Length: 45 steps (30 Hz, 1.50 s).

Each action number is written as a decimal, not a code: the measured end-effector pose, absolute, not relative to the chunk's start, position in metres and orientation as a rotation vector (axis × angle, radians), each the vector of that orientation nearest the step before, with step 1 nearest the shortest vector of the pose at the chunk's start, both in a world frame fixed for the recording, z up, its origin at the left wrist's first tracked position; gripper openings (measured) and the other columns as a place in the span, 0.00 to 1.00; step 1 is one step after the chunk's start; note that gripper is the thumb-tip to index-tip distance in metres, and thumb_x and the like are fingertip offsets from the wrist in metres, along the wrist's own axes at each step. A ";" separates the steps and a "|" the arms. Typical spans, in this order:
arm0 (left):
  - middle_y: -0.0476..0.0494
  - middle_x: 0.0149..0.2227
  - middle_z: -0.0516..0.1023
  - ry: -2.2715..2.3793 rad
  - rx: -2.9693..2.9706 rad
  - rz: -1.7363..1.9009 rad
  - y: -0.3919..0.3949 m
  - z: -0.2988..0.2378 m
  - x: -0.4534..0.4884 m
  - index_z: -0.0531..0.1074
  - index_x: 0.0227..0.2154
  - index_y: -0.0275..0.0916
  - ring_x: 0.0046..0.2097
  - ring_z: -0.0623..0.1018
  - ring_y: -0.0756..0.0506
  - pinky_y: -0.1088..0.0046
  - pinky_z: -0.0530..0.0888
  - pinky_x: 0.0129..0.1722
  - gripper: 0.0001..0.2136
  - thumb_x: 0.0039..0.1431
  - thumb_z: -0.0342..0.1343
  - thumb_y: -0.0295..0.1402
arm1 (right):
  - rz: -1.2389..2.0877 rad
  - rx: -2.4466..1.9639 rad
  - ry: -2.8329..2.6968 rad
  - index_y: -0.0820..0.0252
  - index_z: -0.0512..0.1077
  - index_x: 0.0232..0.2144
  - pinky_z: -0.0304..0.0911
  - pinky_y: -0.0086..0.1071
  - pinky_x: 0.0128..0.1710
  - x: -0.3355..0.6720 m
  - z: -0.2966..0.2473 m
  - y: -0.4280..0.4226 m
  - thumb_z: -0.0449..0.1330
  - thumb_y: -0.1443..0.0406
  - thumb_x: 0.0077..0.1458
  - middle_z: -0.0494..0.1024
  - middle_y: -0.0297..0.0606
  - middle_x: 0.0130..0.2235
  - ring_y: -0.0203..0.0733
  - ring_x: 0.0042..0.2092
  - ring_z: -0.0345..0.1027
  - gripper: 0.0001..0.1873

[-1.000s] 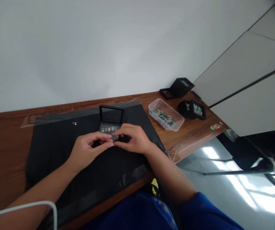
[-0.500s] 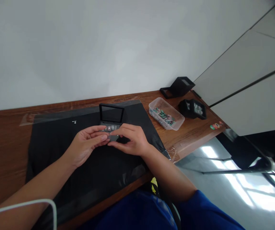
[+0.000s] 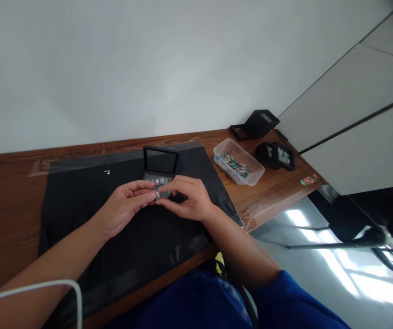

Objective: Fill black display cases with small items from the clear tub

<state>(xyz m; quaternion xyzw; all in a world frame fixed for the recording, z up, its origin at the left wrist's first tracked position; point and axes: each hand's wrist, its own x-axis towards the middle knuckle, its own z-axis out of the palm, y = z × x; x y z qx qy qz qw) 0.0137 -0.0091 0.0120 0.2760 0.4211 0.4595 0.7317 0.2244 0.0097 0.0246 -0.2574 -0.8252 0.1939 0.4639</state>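
Observation:
A small black hinged case (image 3: 161, 173) lies on the black mat with its lid raised and a row of small pale pieces inside. At its front left is my left hand (image 3: 124, 203), thumb and fingers closed on a small shiny piece (image 3: 158, 195), too small to name. My right hand (image 3: 189, 196) curls round the front right of the case, its thumb and index finger at the case's front edge, close to the piece. The fingers hide part of the case's inside.
A clear plastic tub (image 3: 254, 179) of small green and pink packets stands to the right. Beyond it are black boxes (image 3: 260, 123) and an open black box (image 3: 274, 155) with pale pieces. A white bit (image 3: 107, 172) lies on the black mat (image 3: 90, 192). A white cable (image 3: 45, 287) crosses my left forearm.
The fingers have shifted slightly at the front of the case, and the shiny piece by my left thumb shows more clearly. The other things have stayed in place.

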 end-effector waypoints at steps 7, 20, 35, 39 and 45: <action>0.45 0.31 0.86 0.859 0.710 0.981 -0.008 0.012 0.008 0.87 0.37 0.42 0.29 0.81 0.52 0.82 0.80 0.33 0.17 0.41 0.81 0.35 | 0.477 -0.597 -2.040 0.61 0.80 0.41 0.67 0.27 0.33 0.225 0.024 0.011 0.70 0.59 0.61 0.79 0.34 0.31 0.33 0.29 0.70 0.11; 0.52 0.17 0.61 0.696 0.692 1.231 0.003 0.025 -0.014 0.84 0.32 0.37 0.23 0.61 0.52 0.77 0.65 0.23 0.11 0.54 0.67 0.40 | 0.573 -1.010 -2.064 0.59 0.80 0.40 0.61 0.28 0.34 0.232 0.019 0.016 0.70 0.55 0.59 0.73 0.31 0.30 0.34 0.31 0.67 0.14; 0.53 0.16 0.59 0.847 0.799 1.320 0.007 0.019 -0.011 0.82 0.28 0.40 0.23 0.58 0.51 0.74 0.61 0.24 0.12 0.52 0.69 0.44 | 0.728 -1.447 -2.246 0.57 0.81 0.41 0.49 0.30 0.33 0.224 0.023 0.016 0.72 0.56 0.56 0.71 0.29 0.28 0.34 0.30 0.62 0.14; 0.53 0.15 0.59 0.846 0.808 1.325 0.007 0.018 -0.012 0.82 0.28 0.40 0.23 0.58 0.50 0.74 0.60 0.24 0.12 0.52 0.68 0.44 | 0.738 -1.450 -2.248 0.56 0.81 0.41 0.48 0.30 0.32 0.224 0.022 0.016 0.73 0.55 0.55 0.71 0.28 0.28 0.33 0.30 0.61 0.15; 0.52 0.15 0.59 0.856 0.827 1.327 0.007 0.018 -0.011 0.83 0.29 0.40 0.23 0.59 0.50 0.74 0.60 0.24 0.10 0.53 0.67 0.42 | 0.766 -1.444 -2.248 0.55 0.82 0.41 0.47 0.29 0.32 0.224 0.021 0.016 0.73 0.54 0.55 0.69 0.26 0.26 0.32 0.29 0.60 0.16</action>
